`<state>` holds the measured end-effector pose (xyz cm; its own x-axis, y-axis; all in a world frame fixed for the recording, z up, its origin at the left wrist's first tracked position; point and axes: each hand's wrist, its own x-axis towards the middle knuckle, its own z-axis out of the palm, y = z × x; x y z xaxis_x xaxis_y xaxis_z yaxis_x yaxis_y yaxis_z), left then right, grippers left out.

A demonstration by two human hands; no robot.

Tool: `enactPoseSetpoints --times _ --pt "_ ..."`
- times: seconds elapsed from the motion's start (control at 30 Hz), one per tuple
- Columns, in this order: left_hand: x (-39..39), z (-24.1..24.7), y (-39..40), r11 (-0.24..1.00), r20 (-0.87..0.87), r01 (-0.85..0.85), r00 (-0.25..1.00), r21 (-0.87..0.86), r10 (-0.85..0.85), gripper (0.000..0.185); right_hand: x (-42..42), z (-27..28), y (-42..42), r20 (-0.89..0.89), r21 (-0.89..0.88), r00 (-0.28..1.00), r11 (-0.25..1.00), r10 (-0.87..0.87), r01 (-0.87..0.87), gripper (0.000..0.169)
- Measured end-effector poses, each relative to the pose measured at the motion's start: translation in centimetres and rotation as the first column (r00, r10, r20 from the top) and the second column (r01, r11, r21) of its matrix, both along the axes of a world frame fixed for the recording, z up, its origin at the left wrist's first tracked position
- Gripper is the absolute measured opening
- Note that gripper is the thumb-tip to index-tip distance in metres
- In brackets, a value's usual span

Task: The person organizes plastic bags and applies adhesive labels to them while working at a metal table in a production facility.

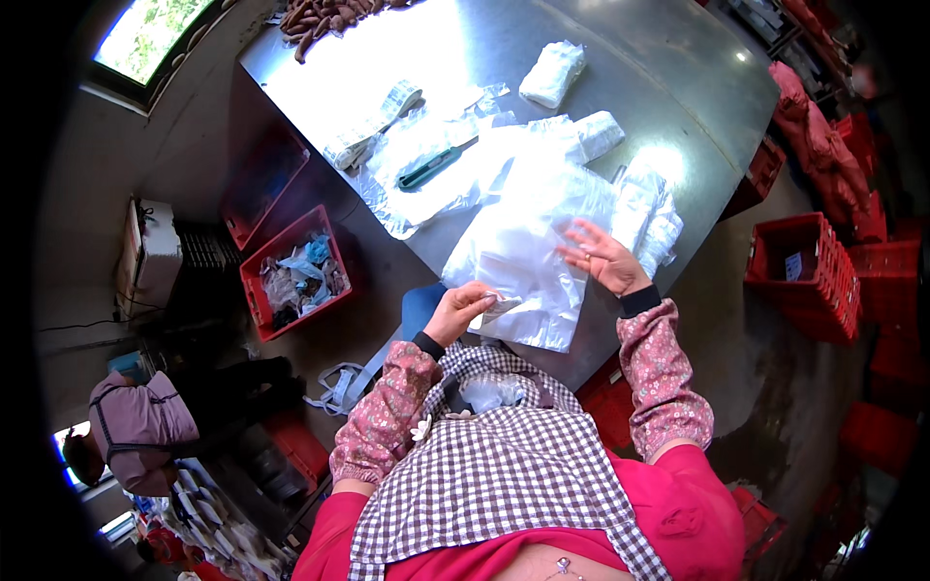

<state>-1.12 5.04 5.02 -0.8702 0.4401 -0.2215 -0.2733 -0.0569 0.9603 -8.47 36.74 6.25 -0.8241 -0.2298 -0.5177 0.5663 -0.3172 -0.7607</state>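
My left hand [465,309] pinches a small printed label [501,308] between thumb and fingertips, over the near end of a pile of clear plastic bags [538,254]. Palm up and fingers spread, my right hand [604,260] hovers at the right side of the bags and holds nothing. Beyond my left hand, a knife with a green handle [430,168] lies on crumpled plastic. Rolls or strips of printed labels [374,123] rest near the table's left edge. Folded bundles of plastic bags [647,210] lie right of the pile, and a white bundle [554,74] sits farther back.
Brown roots or tubers [320,20] are heaped on the far left of the metal table [683,94]. A red crate [290,272] of plastic scraps stands left, stacked red crates [799,276] right. A person in a mauve top [145,428] is at the lower left.
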Motion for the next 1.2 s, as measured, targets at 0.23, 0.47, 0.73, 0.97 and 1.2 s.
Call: enactPoseSetpoints --times 0.23,0.47,0.73,0.97,1.2 --pt "0.9 -1.0 -1.0 0.998 0.076 0.004 0.997 -0.061 0.001 0.016 4.6 3.8 -4.8 -0.630 0.766 0.630 0.226 0.454 0.602 0.065" --pt "0.8 -1.1 -0.1 0.990 -0.016 0.057 0.998 -0.127 -0.060 0.018 2.1 2.2 -3.1 -0.555 0.831 0.751 0.293 0.358 0.473 0.068" --pt "-0.1 1.7 0.4 0.977 -0.115 0.076 0.988 -0.199 -0.100 0.015 -1.3 1.8 -4.2 -0.447 0.887 0.589 0.247 0.673 0.390 0.011" --pt "1.5 4.4 -0.1 0.969 -0.155 0.112 0.977 -0.221 -0.148 0.013 8.9 -1.1 -7.0 -0.230 0.964 0.282 0.259 0.931 -0.067 0.008" --pt "0.9 5.7 -0.3 0.981 -0.076 0.115 0.989 -0.153 -0.127 0.013 9.4 -1.1 -7.9 -0.514 0.314 0.751 0.906 0.414 -0.284 0.029"
